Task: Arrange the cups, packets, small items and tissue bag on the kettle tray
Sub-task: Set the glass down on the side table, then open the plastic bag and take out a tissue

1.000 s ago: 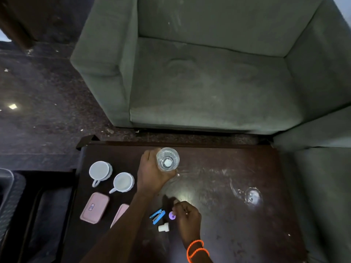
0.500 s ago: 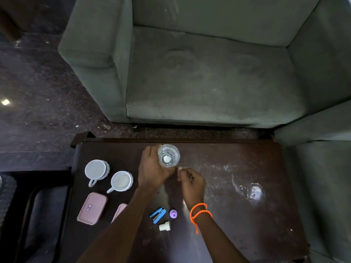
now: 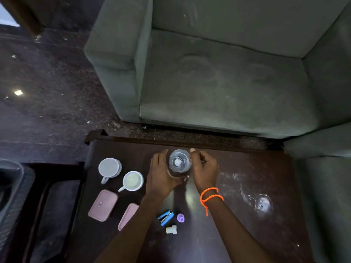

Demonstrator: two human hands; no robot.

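A clear glass (image 3: 179,161) with a small white item in it stands near the far edge of the dark table (image 3: 237,215). My left hand (image 3: 161,175) cups its left side, thumb around the front. My right hand (image 3: 204,168), fingers curled, presses against its right side with the thumb at the rim. Two white cups (image 3: 109,168) (image 3: 133,180) stand at the left. Below them lie two pink packets (image 3: 103,205) (image 3: 128,216). A blue stapler-like item (image 3: 165,217), a purple piece (image 3: 180,217) and a white piece (image 3: 171,229) lie between my forearms.
A second clear glass (image 3: 263,203) sits at the table's right. A grey-green armchair (image 3: 218,82) stands just beyond the table's far edge. A dark tray-like surface (image 3: 55,215) lies left of the table, with a dark object at the left frame edge.
My right hand left the small items near the front, rose to the glass and now rests against its right side. My left hand stayed on the glass, its fingers now straighter.
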